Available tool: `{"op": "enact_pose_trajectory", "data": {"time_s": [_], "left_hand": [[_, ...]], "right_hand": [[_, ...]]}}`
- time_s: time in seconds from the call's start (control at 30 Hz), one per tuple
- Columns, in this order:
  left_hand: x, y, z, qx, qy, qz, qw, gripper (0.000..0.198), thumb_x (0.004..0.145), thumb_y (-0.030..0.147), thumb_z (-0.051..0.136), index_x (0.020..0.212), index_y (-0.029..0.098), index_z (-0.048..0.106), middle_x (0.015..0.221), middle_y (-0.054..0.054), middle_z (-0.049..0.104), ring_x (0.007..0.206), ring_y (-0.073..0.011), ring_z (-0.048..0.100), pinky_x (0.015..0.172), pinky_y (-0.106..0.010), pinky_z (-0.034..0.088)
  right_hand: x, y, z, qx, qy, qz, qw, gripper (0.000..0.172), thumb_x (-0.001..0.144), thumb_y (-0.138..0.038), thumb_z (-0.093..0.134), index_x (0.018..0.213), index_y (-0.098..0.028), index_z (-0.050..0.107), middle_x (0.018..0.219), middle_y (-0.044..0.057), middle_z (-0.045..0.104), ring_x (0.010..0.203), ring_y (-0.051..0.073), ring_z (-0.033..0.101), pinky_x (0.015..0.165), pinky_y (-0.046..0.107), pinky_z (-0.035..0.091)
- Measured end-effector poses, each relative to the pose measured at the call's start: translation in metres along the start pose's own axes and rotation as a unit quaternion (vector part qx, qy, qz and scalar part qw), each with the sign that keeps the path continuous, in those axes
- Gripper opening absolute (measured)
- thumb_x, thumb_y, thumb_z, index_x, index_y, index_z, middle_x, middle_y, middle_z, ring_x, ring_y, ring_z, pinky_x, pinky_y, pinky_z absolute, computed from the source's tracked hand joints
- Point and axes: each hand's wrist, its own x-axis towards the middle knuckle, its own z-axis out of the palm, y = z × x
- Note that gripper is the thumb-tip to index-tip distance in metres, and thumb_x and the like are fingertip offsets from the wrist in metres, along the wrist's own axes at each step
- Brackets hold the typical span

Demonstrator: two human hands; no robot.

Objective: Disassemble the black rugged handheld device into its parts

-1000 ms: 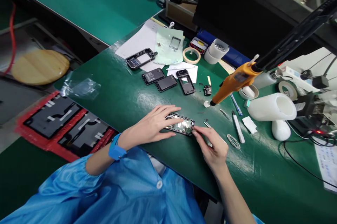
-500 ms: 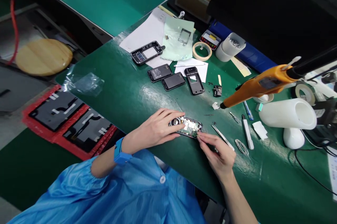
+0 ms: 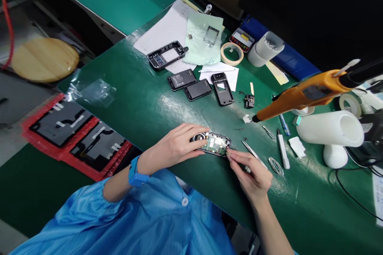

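An opened phone (image 3: 214,143) with its circuit board showing lies on the green bench mat (image 3: 143,103) in front of me. My left hand (image 3: 176,145) rests on the phone's left end, fingers curled over it and holding it down. My right hand (image 3: 249,173) pinches at the phone's lower right corner with thumb and forefinger; what sits between the fingertips is too small to make out. A blue strap (image 3: 136,173) circles my left wrist. Metal tweezers (image 3: 253,153) lie on the mat just beside my right hand.
An orange electric screwdriver (image 3: 299,95) hangs over the mat at right. Behind the phone lie a phone frame (image 3: 166,54), two dark phone parts (image 3: 190,84), a back cover (image 3: 222,88), a tape roll (image 3: 231,53), white cups (image 3: 330,128) and papers. Red trays (image 3: 74,135) sit at left.
The view has shifted slightly. My left fingers have drawn back, uncovering more of the board. My right fingertips stay pinched at the phone's lower right corner.
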Motion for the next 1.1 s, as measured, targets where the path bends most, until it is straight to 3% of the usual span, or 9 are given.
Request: {"op": "enact_pose_trajectory", "data": {"time_s": [0.13,0.47,0.7,0.9,1.1], "left_hand": [[0.0,0.001,-0.001,-0.01,0.015,0.009,1.0,0.014,0.108,0.022,0.075,0.119,0.015,0.072,0.138,-0.019,0.078,0.129,-0.0276,0.077,0.106,-0.04,0.068],[0.0,0.007,-0.003,-0.019,0.007,-0.014,1.0,0.02,0.104,0.016,0.08,0.123,0.015,0.073,0.139,-0.018,0.08,0.129,-0.0261,0.079,0.107,-0.039,0.069],[0.003,0.008,-0.006,-0.022,-0.011,-0.018,1.0,0.018,0.105,0.015,0.079,0.122,0.014,0.073,0.138,-0.019,0.079,0.13,-0.0257,0.078,0.107,-0.04,0.071],[0.003,0.008,-0.006,-0.022,-0.017,-0.012,1.0,0.02,0.103,0.014,0.082,0.122,0.013,0.074,0.137,-0.021,0.079,0.129,-0.0261,0.078,0.106,-0.041,0.071],[0.003,0.007,-0.007,-0.026,-0.022,-0.015,0.999,0.029,0.099,0.009,0.084,0.125,0.015,0.073,0.138,-0.02,0.08,0.129,-0.0278,0.08,0.104,-0.041,0.072]], "right_hand": [[-0.002,-0.004,-0.005,-0.012,0.024,0.009,1.0,0.037,0.1,0.0,0.08,0.128,-0.024,0.083,0.103,0.007,0.091,0.085,0.023,0.091,0.077,0.032,0.078],[-0.025,-0.011,-0.024,-0.01,-0.027,-0.034,0.999,0.054,0.105,-0.001,0.074,0.155,-0.021,0.073,0.12,0.014,0.09,0.1,0.026,0.091,0.076,0.034,0.078],[-0.024,-0.014,-0.021,-0.058,-0.04,-0.05,0.996,0.023,0.109,-0.004,0.073,0.128,-0.014,0.08,0.11,0.014,0.091,0.095,0.02,0.09,0.079,0.026,0.076],[-0.026,-0.013,-0.019,-0.041,-0.033,-0.023,0.998,0.034,0.105,-0.002,0.076,0.135,-0.016,0.08,0.112,0.013,0.091,0.094,0.022,0.091,0.08,0.028,0.077],[-0.023,-0.013,-0.015,-0.01,-0.01,0.017,1.0,0.026,0.103,0.0,0.077,0.123,-0.017,0.081,0.109,0.013,0.091,0.092,0.023,0.09,0.076,0.028,0.076]]}}
